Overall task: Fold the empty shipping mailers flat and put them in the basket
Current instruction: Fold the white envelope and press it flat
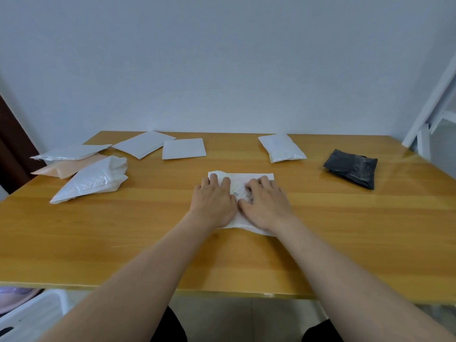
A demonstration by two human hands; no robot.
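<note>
A white mailer with a printed label [243, 177] lies flat in the middle of the wooden table [345, 230]. My left hand [213, 199] and my right hand [267, 202] both press down on it side by side, fingers straight, covering most of it. Several unfolded white mailers [91, 180] lie at the table's left, with a peach one [71, 165] among them. A folded white mailer [281, 148] and a folded black mailer [351, 167] lie at the right. A white basket [32, 314] stands on the floor at the lower left, partly cut off by the frame.
Two flat white mailers [183, 148] lie at the back near the wall. A white frame [434, 112] leans at the far right beyond the table edge. A dark door edge [12, 144] is at the left.
</note>
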